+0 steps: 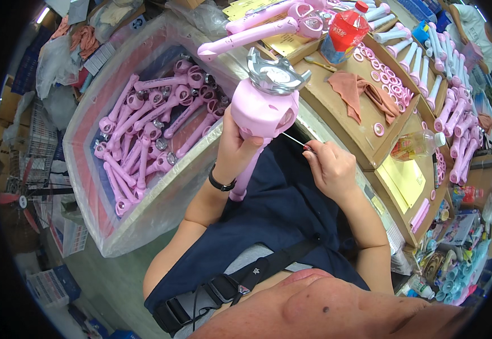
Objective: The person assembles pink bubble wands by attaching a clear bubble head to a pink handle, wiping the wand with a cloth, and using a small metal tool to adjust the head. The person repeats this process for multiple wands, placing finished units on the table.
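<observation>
My left hand (235, 148) is wrapped around the neck of a pink toy wand (257, 107), just under its round head. A silver crown-shaped piece (278, 73) tops the head, and the pink handle points down toward my lap. In my right hand (333, 168) a thin metal rod-like tool (294, 139) is pinched, with a bit of red near the fingers. Its tip reaches the lower side of the wand's head; whether it touches or enters there I cannot tell. The tool's handle end is hidden in my fingers.
At left, a plastic-lined bin (161, 217) holds many similar pink wands. Cardboard trays (336, 127) at right carry pink rings (390, 82), a brown cloth (353, 93), a red-labelled bottle (344, 34), a tipped bottle (415, 145) and yellow paper (401, 183). More wands (251, 37) lie at the back.
</observation>
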A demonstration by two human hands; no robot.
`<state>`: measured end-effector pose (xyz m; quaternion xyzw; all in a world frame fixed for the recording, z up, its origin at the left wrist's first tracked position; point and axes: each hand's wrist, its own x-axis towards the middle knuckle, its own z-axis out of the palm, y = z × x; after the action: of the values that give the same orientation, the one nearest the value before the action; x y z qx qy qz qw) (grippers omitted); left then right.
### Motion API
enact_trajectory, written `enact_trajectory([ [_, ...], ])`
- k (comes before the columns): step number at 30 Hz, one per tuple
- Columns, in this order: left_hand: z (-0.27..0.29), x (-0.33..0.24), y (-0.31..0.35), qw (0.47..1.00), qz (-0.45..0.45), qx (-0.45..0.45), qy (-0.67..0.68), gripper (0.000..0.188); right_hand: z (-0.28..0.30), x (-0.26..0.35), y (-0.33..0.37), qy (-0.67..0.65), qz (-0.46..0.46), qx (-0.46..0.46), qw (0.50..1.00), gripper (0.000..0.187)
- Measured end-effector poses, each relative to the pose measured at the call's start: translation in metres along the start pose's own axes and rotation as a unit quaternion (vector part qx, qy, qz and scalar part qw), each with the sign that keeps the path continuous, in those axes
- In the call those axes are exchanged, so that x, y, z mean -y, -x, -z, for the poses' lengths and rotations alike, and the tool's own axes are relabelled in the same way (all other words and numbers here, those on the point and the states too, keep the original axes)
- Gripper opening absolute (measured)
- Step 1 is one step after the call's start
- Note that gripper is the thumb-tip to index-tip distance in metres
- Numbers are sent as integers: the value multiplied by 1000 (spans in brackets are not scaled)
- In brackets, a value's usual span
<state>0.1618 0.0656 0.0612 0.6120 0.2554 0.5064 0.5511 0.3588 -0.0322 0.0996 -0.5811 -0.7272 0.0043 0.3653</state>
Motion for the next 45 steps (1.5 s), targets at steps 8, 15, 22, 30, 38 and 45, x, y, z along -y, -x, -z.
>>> enact_trajectory([
  [8, -3, 4, 9, 991, -96, 23, -89, 97, -9, -11, 16, -420, -318, 99, 844, 27],
  [15, 2, 8, 15, 965, -197, 119, -125, 93, 2, -24, 32, -627, -501, 192, 564, 26],
  [22, 10, 4, 16, 926, -173, 280, -183, 92, -2, -23, 55, -682, -627, 181, 331, 16],
  [30, 26, -5, -23, 930, 213, 69, 292, 91, 12, 23, 31, -87, -154, -10, 984, 17],
  [38, 10, 1, -24, 919, 231, 93, 305, 84, 5, 37, -7, -58, -15, -152, 987, 25],
  [45, 7, 0, -20, 952, 196, 57, 227, 74, 5, 39, -9, -14, 4, -145, 989, 23],
])
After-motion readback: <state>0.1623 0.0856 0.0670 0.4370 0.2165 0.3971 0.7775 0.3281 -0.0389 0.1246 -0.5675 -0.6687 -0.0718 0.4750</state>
